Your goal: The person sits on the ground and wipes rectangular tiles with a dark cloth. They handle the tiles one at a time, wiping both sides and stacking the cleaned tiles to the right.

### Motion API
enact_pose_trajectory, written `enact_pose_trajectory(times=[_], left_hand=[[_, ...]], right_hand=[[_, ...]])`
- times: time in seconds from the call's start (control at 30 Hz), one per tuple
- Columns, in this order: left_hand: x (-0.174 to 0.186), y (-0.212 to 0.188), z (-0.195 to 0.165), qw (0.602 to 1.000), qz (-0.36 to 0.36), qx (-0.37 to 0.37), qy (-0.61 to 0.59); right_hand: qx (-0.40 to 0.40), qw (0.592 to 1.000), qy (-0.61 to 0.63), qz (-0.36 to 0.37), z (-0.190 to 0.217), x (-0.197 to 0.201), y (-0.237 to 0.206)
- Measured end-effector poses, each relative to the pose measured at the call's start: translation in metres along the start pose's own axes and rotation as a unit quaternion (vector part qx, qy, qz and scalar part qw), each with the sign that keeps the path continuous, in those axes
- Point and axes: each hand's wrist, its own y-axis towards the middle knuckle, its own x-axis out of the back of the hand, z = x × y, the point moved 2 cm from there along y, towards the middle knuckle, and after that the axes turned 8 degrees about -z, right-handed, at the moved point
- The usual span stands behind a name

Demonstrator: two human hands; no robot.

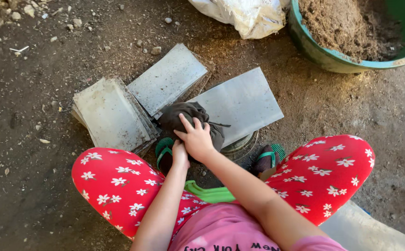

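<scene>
Down on the dirt floor, right hand fingers spread, pressing dark soil-filled plastic bag beside grey plastic sheets; left hand underneath, grip hidden; looks mid-packing, needs firm tamping next

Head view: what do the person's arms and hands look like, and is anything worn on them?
Both arms are bare from the shoulder area down; no gloves, rings, watch or bracelets show on the left hand or the right hand. The only sleeve in sight is the short pink sleeve of a T-shirt at the right upper arm.
</scene>
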Motion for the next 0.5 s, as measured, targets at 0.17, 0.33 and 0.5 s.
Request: enact_pose_trajectory(times=[0.17,0.33,0.5], left_hand=[[0.009,0.007,0.006,0.986,-0.060,-0.111,0.107],[0.007,0.000,0.003,0.992,-0.022,-0.097,0.082],[0.004,0.000,-0.014,0.979,-0.017,-0.154,0.129]], right_hand=[[-0.028,0.995,-0.089,-0.035,-0.047,-0.025,-0.012],[-0.144,0.965,-0.197,-0.098,-0.190,0.015,-0.013],[-0.313,0.901,-0.294,0.066,-0.327,0.109,-0.010]])
